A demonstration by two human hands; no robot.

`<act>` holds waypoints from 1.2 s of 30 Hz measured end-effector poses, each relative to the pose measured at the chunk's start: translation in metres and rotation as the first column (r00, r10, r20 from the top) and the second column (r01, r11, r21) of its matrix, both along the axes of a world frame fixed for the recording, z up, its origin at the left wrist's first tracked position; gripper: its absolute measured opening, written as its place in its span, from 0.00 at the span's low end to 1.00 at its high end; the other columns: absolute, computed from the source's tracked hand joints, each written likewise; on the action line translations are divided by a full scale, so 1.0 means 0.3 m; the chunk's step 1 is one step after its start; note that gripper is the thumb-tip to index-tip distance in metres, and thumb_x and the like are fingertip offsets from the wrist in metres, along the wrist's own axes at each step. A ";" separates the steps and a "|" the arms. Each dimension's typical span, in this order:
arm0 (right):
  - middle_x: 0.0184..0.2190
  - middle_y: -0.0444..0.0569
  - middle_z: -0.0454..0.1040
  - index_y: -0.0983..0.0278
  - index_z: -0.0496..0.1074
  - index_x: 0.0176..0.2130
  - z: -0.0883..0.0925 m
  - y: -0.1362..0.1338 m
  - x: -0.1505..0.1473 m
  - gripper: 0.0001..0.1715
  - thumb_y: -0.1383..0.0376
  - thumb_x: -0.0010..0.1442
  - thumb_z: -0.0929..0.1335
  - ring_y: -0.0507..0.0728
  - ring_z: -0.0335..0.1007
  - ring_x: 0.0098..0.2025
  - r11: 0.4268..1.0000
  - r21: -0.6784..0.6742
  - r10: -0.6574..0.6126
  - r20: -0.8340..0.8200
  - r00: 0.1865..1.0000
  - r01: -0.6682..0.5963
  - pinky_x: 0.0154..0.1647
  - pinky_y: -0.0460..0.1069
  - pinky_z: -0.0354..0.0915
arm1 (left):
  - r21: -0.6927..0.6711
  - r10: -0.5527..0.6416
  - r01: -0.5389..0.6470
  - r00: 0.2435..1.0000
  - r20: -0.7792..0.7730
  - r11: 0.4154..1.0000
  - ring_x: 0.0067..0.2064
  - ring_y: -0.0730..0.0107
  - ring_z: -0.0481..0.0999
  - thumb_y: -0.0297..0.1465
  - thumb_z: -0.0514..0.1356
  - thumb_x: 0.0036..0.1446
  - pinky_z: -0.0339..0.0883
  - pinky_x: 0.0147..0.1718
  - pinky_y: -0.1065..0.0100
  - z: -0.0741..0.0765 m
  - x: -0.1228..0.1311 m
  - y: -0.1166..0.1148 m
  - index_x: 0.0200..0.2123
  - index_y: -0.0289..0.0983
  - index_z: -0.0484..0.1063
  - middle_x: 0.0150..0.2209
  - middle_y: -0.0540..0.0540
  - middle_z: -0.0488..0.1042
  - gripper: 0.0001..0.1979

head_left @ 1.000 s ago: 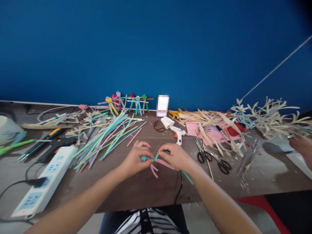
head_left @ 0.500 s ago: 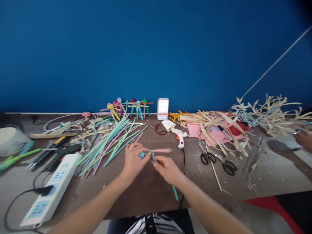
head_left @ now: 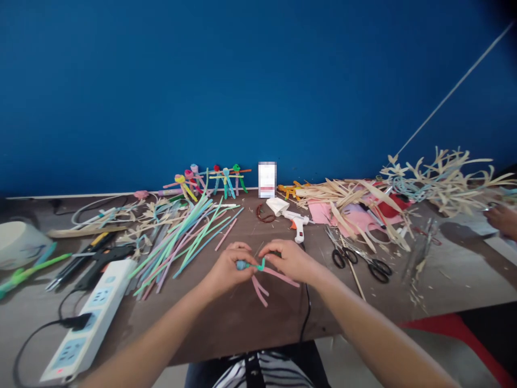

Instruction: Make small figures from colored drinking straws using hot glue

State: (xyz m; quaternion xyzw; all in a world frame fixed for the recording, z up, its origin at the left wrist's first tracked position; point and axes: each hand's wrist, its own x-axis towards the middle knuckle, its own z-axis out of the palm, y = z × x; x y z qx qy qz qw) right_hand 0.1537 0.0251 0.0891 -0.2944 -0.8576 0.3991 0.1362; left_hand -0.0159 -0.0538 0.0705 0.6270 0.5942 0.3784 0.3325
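Observation:
My left hand (head_left: pixel 229 269) pinches a small pipe cleaner figure by its blue rolled end (head_left: pixel 241 265). Pink pipe cleaner strands (head_left: pixel 283 277) stick out from the figure to the right and toward me. Around its middle bends a green pipe cleaner (head_left: pixel 262 264), whose upper end is between the fingers of my right hand (head_left: pixel 288 261). Both hands are close together above the front middle of the table. Finished-looking pipe cleaner figures (head_left: pixel 226 180) lean on the blue wall, and loose pipe cleaners (head_left: pixel 189 231) lie in a heap to the left.
A white glue gun (head_left: pixel 299 226) lies beyond my right hand. Black-handled scissors (head_left: pixel 379 269) lie at right, below dried strips (head_left: pixel 343 196). A power strip (head_left: pixel 91 323) and a dark glue gun (head_left: pixel 107 264) are at left. Another person's hand (head_left: pixel 503 218) shows far right.
My right hand has moved up and slightly right with the green pipe cleaner, whose long tail no longer hangs below. The pink strands now point down and right, and are spread apart.

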 end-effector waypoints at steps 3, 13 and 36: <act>0.22 0.42 0.68 0.65 0.70 0.32 -0.026 0.015 -0.006 0.09 0.68 0.53 0.61 0.48 0.62 0.22 0.955 -0.278 0.084 -0.068 0.994 -0.100 0.24 0.43 0.58 | -0.099 0.014 0.011 0.968 0.249 0.995 0.42 0.64 0.68 0.29 0.61 0.39 0.59 0.41 0.67 0.008 0.007 -0.004 0.22 0.35 0.74 0.34 0.43 0.70 0.04; 0.21 0.42 0.63 0.66 0.68 0.31 -0.118 -0.087 -0.053 0.12 0.62 0.55 0.60 0.47 0.55 0.22 0.926 -0.369 -0.195 -0.284 0.939 0.081 0.21 0.42 0.54 | 0.078 0.355 -0.366 0.927 0.125 0.927 0.36 0.66 0.69 0.32 0.60 0.41 0.61 0.38 0.66 -0.041 0.009 0.017 0.25 0.36 0.73 0.29 0.47 0.71 0.06; 0.18 0.43 0.63 0.67 0.69 0.24 -0.117 -0.096 -0.050 0.18 0.58 0.55 0.60 0.49 0.56 0.21 0.944 -0.256 -0.286 -0.322 0.903 0.207 0.21 0.43 0.53 | -0.434 0.135 0.191 0.776 0.616 0.880 0.26 0.78 0.65 0.34 0.64 0.39 0.56 0.26 0.76 0.048 -0.013 0.026 0.23 0.34 0.70 0.23 0.51 0.68 0.09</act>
